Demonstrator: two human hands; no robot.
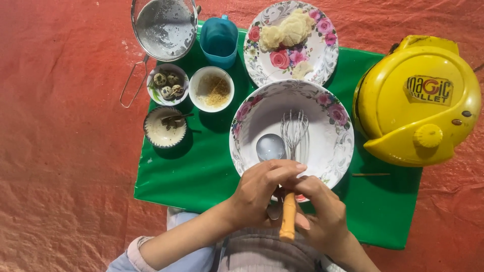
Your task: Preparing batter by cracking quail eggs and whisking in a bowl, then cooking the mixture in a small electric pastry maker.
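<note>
Sitting on one green mat (pixel 201 171): two floral dishes, a deep bowl (pixel 327 146) and a plate (pixel 322 60); three small bowls (pixel 167 83) (pixel 212 88) (pixel 165 127); four speckled eggs (pixel 169 85); one blue cup (pixel 219 40); one sieve (pixel 164 27); one whisk (pixel 294 130); one spoon (pixel 270 147); one yellow appliance (pixel 418 100); three dough lumps (pixel 287 32).

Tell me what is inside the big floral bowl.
In the floral bowl: a metal spoon and a wire whisk. Both hands cover their handles and the near rim.
</note>
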